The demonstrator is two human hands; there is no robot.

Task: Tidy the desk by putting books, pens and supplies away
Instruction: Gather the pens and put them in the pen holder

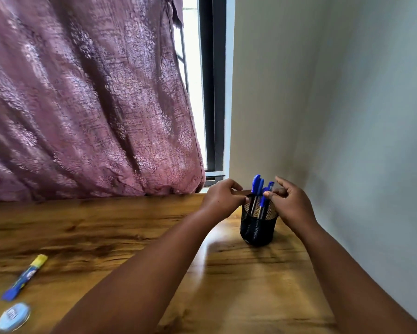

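**Pens settled in the mesh holder, far right corner of the counter**

The black mesh pen holder (258,224) stands upright near the counter's far right corner, with several blue-capped pens (257,189) upright in it. The left hand (220,197) rests at the holder's rim, fingers curled, its grip on nothing visible. The right hand (290,202) pinches at a pen cap with thumb and fingers; whether it truly grips cannot be told. Step in hand, by judgement: seating the pens. Next: release and reach back across the counter (106,227) toward its near left corner, where a blue-and-yellow marker-like stick (25,277) and a round blue tin (13,317) lie. Nothing blocks that path. A curtain (87,97) hangs behind the far edge.
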